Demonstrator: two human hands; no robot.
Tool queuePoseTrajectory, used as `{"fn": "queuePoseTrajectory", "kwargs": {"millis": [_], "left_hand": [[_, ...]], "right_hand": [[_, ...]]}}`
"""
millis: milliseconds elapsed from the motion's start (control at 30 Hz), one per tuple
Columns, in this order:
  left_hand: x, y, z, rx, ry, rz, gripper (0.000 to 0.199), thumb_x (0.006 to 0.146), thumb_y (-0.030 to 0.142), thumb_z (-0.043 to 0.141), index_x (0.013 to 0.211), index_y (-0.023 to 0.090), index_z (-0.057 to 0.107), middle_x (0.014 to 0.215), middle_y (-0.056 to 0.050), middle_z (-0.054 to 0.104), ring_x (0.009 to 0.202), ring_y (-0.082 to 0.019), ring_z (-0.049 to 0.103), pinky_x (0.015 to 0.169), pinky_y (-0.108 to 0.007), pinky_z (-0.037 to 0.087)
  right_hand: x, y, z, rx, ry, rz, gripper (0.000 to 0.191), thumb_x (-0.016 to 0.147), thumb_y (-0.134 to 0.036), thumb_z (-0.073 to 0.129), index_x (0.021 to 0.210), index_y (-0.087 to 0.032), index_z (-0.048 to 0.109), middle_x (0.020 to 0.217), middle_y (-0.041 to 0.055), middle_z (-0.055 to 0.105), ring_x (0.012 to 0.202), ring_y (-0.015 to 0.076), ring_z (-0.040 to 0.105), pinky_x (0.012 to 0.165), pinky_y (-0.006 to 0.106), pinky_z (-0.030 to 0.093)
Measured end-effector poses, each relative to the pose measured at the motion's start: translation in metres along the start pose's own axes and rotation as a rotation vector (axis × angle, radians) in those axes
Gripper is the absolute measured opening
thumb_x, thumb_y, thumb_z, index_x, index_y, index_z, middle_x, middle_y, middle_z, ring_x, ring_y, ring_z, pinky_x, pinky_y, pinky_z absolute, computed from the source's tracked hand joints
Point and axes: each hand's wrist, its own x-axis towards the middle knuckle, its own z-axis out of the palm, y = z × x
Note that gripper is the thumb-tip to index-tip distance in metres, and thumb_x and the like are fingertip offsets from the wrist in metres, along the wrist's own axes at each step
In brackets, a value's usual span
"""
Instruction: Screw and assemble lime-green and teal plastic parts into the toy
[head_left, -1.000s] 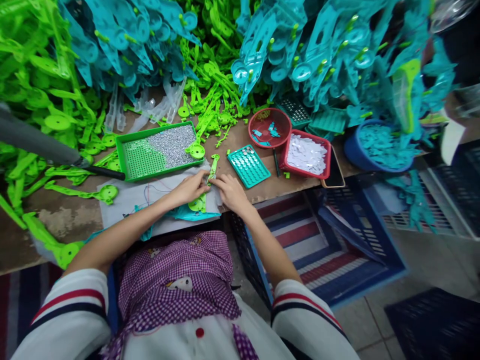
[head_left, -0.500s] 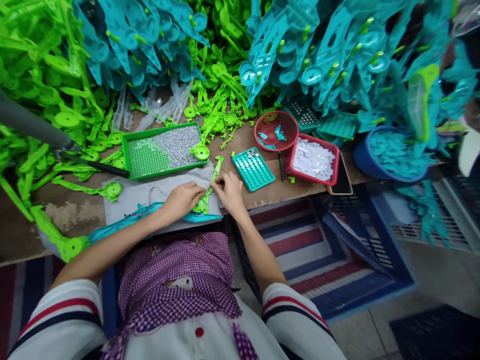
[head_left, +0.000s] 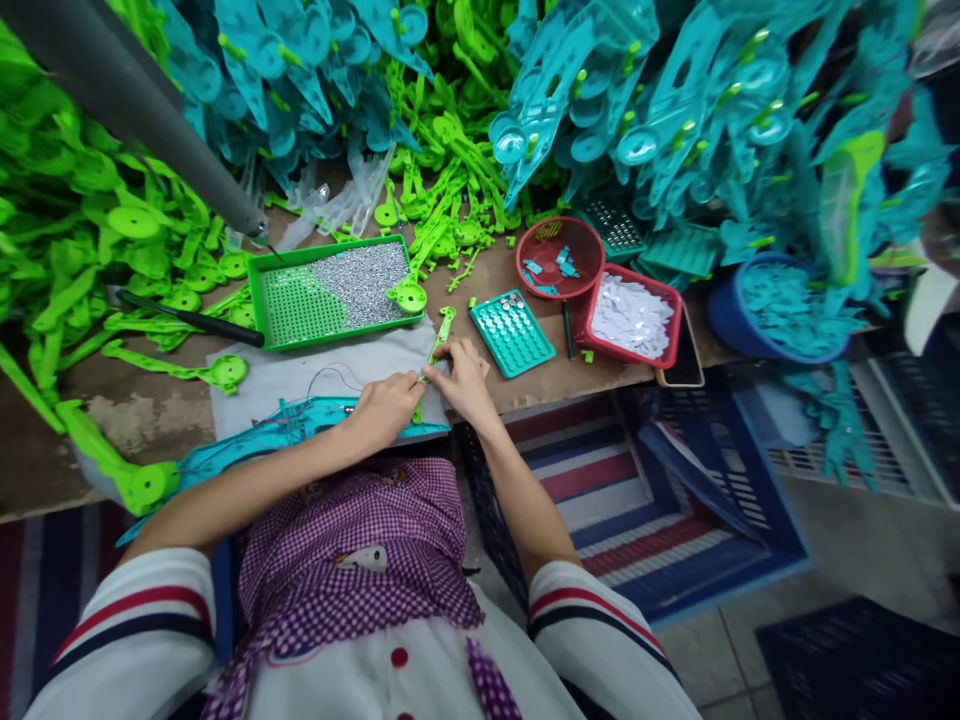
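Observation:
A narrow lime-green plastic part (head_left: pixel 444 328) with a rounded tip lies over the near edge of the table, between my two hands. My left hand (head_left: pixel 386 408) is closed on it from the left, fingers bent and meeting the other hand. From the right, my right hand (head_left: pixel 461 380) pinches the same part with thumb and fingers. Its lower end shows below my fingers, but the spot where they meet is hidden. Beneath my left wrist lies a long teal plastic shell (head_left: pixel 289 422), with thin red wires (head_left: pixel 330 368) on the grey cloth (head_left: pixel 240 385).
A green tray (head_left: pixel 296 342) of small metal pieces lies behind my hands, a black-handled tool (head_left: pixel 191 318) beside it. A grey rod-like tool (head_left: pixel 202 170) hangs over the left. Rightward are a teal grid tray (head_left: pixel 517 350), a red bowl (head_left: pixel 559 225) and a red basket (head_left: pixel 675 340) of white pieces.
The grey rod-like tool has swung right, its tip now over the green tray. My left hand has moved slightly right, closer against my right; more of the teal shell shows.

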Motion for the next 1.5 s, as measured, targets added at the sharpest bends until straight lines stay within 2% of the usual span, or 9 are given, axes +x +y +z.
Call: {"fn": "queuePoseTrajectory", "kwargs": {"millis": [233,333,433,500,733,867,1100,1300,1500], "left_hand": [[-0.002,0.000,-0.004,0.006,-0.041,0.011,0.033,0.097,0.011,0.038,0.120,0.015,0.061,0.107,-0.013,0.061,0.105,-0.025,0.061,0.077,-0.032,0.053],[-0.003,-0.002,-0.007,0.003,-0.055,0.036,0.037,0.093,0.007,0.038,0.123,0.015,0.059,0.109,-0.013,0.061,0.105,-0.025,0.060,0.080,-0.033,0.054],[-0.006,-0.004,-0.009,-0.018,-0.075,0.063,0.043,0.090,0.004,0.039,0.128,0.014,0.056,0.110,-0.013,0.060,0.104,-0.025,0.060,0.081,-0.034,0.054],[-0.010,-0.005,-0.010,-0.020,-0.070,0.077,0.041,0.091,0.004,0.038,0.126,0.013,0.057,0.111,-0.014,0.060,0.104,-0.025,0.060,0.081,-0.035,0.055],[-0.047,-0.020,0.000,0.059,0.138,0.098,0.034,0.094,0.007,0.042,0.123,0.014,0.060,0.104,-0.013,0.062,0.096,-0.023,0.063,0.076,-0.033,0.055],[-0.060,-0.028,0.009,0.088,0.177,0.139,0.037,0.091,0.005,0.046,0.123,0.016,0.061,0.103,-0.011,0.065,0.091,-0.021,0.065,0.075,-0.031,0.054],[-0.057,-0.034,0.001,0.089,0.124,0.183,0.035,0.091,0.007,0.046,0.119,0.016,0.065,0.100,-0.011,0.065,0.084,-0.020,0.064,0.068,-0.029,0.051],[-0.056,-0.042,0.000,-0.041,0.129,0.172,0.036,0.093,0.009,0.045,0.123,0.018,0.063,0.102,-0.010,0.062,0.078,-0.018,0.063,0.061,-0.026,0.048],[-0.053,-0.040,-0.010,-0.046,0.095,0.168,0.033,0.094,0.011,0.042,0.119,0.017,0.064,0.105,-0.010,0.061,0.079,-0.017,0.062,0.064,-0.027,0.049]], "right_hand": [[0.004,-0.003,-0.006,-0.009,-0.084,0.023,0.021,0.092,-0.039,0.053,0.093,-0.022,0.066,0.113,0.0070,0.064,0.117,0.0270,0.055,0.101,0.048,0.035],[-0.007,-0.002,-0.003,0.014,-0.012,-0.014,0.022,0.093,-0.036,0.052,0.101,-0.022,0.067,0.118,0.0091,0.065,0.119,0.0266,0.057,0.103,0.048,0.037],[-0.025,-0.001,0.004,0.071,0.092,-0.138,0.030,0.096,-0.035,0.047,0.114,-0.022,0.067,0.126,0.0116,0.066,0.123,0.0242,0.057,0.105,0.043,0.041],[-0.037,-0.001,0.011,0.066,0.102,-0.206,0.033,0.098,-0.035,0.044,0.116,-0.023,0.068,0.126,0.0105,0.068,0.123,0.0222,0.059,0.106,0.041,0.042],[-0.042,-0.003,0.016,-0.055,0.053,-0.260,0.033,0.100,-0.037,0.044,0.112,-0.024,0.071,0.122,0.0080,0.072,0.120,0.0199,0.064,0.108,0.043,0.039],[-0.040,-0.005,0.014,-0.104,0.063,-0.246,0.030,0.099,-0.039,0.047,0.108,-0.025,0.072,0.121,0.0074,0.073,0.117,0.0208,0.065,0.107,0.045,0.038],[-0.039,-0.011,0.016,-0.174,0.081,-0.220,0.026,0.098,-0.040,0.050,0.100,-0.024,0.071,0.116,0.0060,0.074,0.111,0.0212,0.067,0.106,0.045,0.035],[-0.037,-0.009,0.015,-0.195,0.066,-0.251,0.027,0.099,-0.040,0.049,0.099,-0.024,0.071,0.116,0.0055,0.074,0.111,0.0204,0.066,0.107,0.044,0.033],[-0.035,-0.008,0.017,-0.220,0.063,-0.252,0.025,0.099,-0.038,0.049,0.098,-0.024,0.070,0.116,0.0047,0.073,0.110,0.0199,0.065,0.102,0.041,0.034]]}}
